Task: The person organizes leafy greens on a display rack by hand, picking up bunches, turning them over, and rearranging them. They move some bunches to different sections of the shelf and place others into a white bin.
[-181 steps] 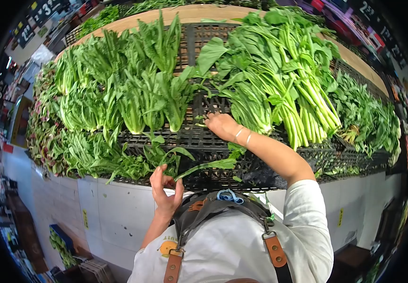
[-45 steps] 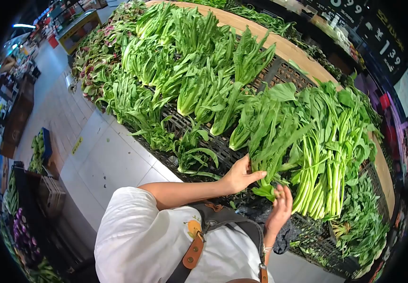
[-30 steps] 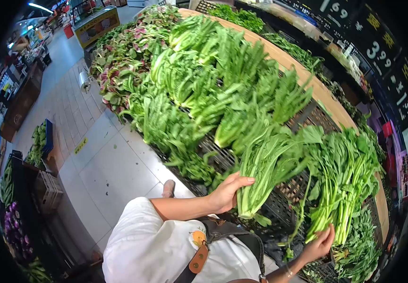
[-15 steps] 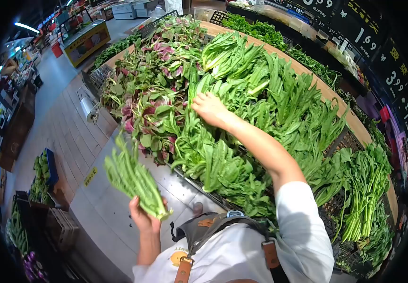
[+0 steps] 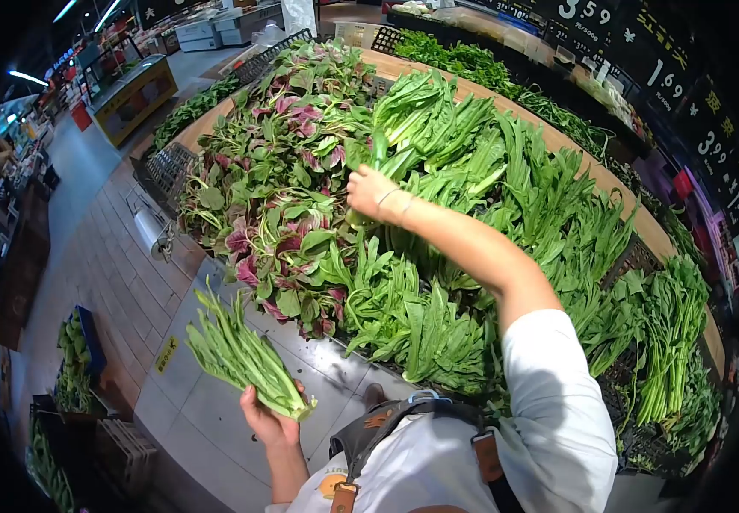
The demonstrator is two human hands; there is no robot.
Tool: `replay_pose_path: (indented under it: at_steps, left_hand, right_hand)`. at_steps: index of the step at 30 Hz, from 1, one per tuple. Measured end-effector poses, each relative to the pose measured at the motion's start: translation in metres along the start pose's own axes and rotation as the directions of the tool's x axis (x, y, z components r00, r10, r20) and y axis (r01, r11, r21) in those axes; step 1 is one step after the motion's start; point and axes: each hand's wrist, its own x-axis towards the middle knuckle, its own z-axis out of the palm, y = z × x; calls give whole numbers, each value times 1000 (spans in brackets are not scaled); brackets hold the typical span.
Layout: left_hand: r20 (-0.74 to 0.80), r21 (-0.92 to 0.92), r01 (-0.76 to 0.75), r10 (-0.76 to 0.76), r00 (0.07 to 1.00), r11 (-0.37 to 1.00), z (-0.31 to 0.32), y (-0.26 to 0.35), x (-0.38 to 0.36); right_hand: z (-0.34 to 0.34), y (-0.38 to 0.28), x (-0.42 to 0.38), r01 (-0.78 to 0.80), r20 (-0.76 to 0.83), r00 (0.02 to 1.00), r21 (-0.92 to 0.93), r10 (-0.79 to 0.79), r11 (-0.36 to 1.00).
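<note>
Near the lower left, my left hand (image 5: 272, 421) is closed around the stem end of a head of long-leaf lettuce (image 5: 243, 352). Its leaves point up and to the left, above the floor. My right hand (image 5: 371, 193) reaches over the display and is closed on another lettuce (image 5: 380, 154). Leaves of that one stick out above the fingers, and its pale stem end shows below them. Around it lies a heap of the same long-leaf lettuce (image 5: 540, 205). Just left of the hand is a pile of red-and-green amaranth (image 5: 275, 188).
A wooden ledge (image 5: 506, 92) runs along the back of the display. Bundled leafy greens (image 5: 665, 359) lie at the right end. Black price boards (image 5: 686, 94) hang at upper right. A metal roll holder (image 5: 149, 227) is fixed at the display's left side. Crates of vegetables (image 5: 72, 359) stand lower left.
My right hand has come slightly nearer with a lettuce now visible in its grip, out of the heap. My left hand has lowered and shifted right a little, still holding its lettuce.
</note>
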Motion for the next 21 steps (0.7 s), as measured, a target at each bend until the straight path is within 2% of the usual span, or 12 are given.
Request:
replay_pose_path:
  at_steps: [3, 4, 6, 8, 9, 10, 12, 14, 16, 18, 20, 21]
  left_hand:
    - [86, 0, 52, -52, 995, 999, 18, -6, 21]
    - [98, -7, 66, -65, 993, 998, 24, -11, 26]
    - [126, -18, 102, -99, 987, 995, 35, -23, 34]
    - [198, -2, 159, -156, 968, 987, 43, -33, 40]
    - [224, 3, 183, -179, 958, 983, 48, -39, 41]
    - [248, 11, 206, -202, 947, 978, 52, -43, 42]
    - [276, 28, 220, -219, 936, 975, 63, -51, 41]
    - [275, 43, 235, -238, 931, 971, 76, -54, 36]
    - [374, 81, 250, -262, 890, 965, 76, -57, 37]
    - [417, 122, 257, -284, 863, 959, 78, -58, 41]
    - [382, 218, 87, -167, 909, 972, 86, -57, 61]
    - [423, 217, 106, -191, 886, 971, 93, -48, 68]
  right_hand:
    - [-44, 40, -54, -147, -289, 923, 342, 253, 928]
    - [-48, 49, -76, -132, -432, 816, 508, 384, 851]
    - [-59, 61, -119, -164, -435, 660, 712, 612, 683]
    - [-57, 63, -158, -54, -351, 488, 902, 800, 429]
    - [-54, 58, -174, 159, -159, 422, 982, 893, 100]
    - [-53, 54, -189, 228, 19, 363, 968, 931, -109]
    - [-61, 45, -221, 558, 250, 340, 722, 907, -409]
    - [-49, 38, -250, 705, 257, 392, 533, 883, -468]
    - [-47, 29, -267, 752, 320, 382, 437, 867, -493]
    - [-48, 25, -283, 763, 313, 409, 397, 857, -510]
    - [-53, 23, -305, 728, 394, 380, 431, 837, -533]
    - [-54, 26, -313, 724, 403, 371, 438, 836, -533]
